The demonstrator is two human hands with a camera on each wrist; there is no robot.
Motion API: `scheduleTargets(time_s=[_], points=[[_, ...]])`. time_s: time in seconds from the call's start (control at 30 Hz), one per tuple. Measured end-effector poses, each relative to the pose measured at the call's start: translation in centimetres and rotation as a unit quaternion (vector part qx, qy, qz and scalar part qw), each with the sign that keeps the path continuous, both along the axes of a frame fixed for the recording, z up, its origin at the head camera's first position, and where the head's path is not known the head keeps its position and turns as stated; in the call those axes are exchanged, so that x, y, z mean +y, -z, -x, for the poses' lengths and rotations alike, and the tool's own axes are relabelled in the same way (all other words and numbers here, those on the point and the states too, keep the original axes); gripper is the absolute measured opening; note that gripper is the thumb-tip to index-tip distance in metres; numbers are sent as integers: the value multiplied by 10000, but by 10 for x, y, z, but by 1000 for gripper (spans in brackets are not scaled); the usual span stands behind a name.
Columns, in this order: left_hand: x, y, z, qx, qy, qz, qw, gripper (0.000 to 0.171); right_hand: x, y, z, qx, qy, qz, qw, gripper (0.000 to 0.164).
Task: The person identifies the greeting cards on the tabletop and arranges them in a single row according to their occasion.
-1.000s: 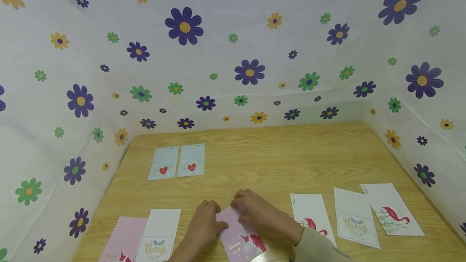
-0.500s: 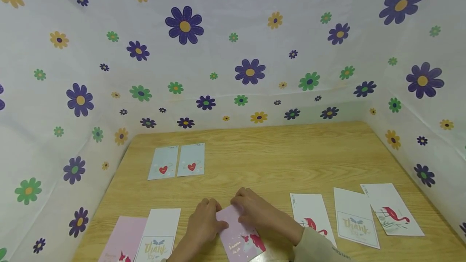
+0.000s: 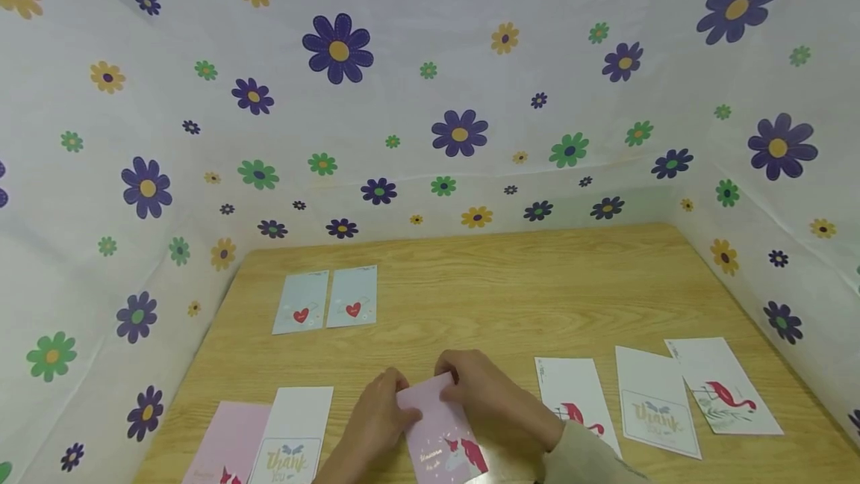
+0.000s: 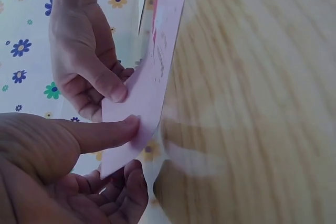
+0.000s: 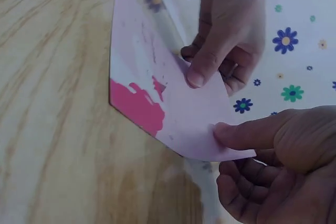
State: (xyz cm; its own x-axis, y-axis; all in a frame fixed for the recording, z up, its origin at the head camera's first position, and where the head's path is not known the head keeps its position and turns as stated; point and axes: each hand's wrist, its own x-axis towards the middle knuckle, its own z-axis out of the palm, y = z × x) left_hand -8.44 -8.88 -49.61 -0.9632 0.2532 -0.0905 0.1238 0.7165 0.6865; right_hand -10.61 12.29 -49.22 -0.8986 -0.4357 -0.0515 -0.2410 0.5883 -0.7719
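Observation:
A pink unicorn card [image 3: 437, 424] is held by both hands at its far end, near the table's front. My left hand [image 3: 376, 420] pinches its left edge, thumb on the printed face and fingers curled behind. Opposite it, my right hand [image 3: 487, 394] pinches the far right corner in the same way. In the left wrist view the pink card [image 4: 144, 87] bends upward at the gripped end, while its other end stays low by the wood. The right wrist view shows the white unicorn with its red mane on the card [image 5: 173, 98].
Left of my hands lie another pink card [image 3: 231, 435] and a "Thank you" card [image 3: 295, 424]. Two pale blue heart cards [image 3: 352, 293] are farther back. On the right are two flamingo cards [image 3: 725, 387] and another "Thank you" card [image 3: 658, 402]. Flowered cloth [image 3: 416, 95] surrounds the wooden table [image 3: 510, 282].
The far end of the pink card has risen a little, chiefly at its right corner. My right hand's fingers have slid behind that corner; the left hand keeps its place.

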Motion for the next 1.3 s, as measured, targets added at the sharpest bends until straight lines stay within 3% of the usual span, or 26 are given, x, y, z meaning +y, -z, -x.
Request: scheduleTargets(time_s=[0.2,0.4,0.8,1.3], points=[[-5,0,1,-521,-187,-770,9955,21,11,0,7,-272,365,788,9958,6],[-8,-5,7,-806,-100,-1231,9891,17,20,-6,10,-635,563,1357,9871,7],[-6,-19,16,-905,66,-1401,9860,17,27,-17,12,-1066,1343,1922,9663,15],[3,-23,34,-740,-565,-1848,9784,20,32,-16,13,-1467,1153,2205,9574,21]])
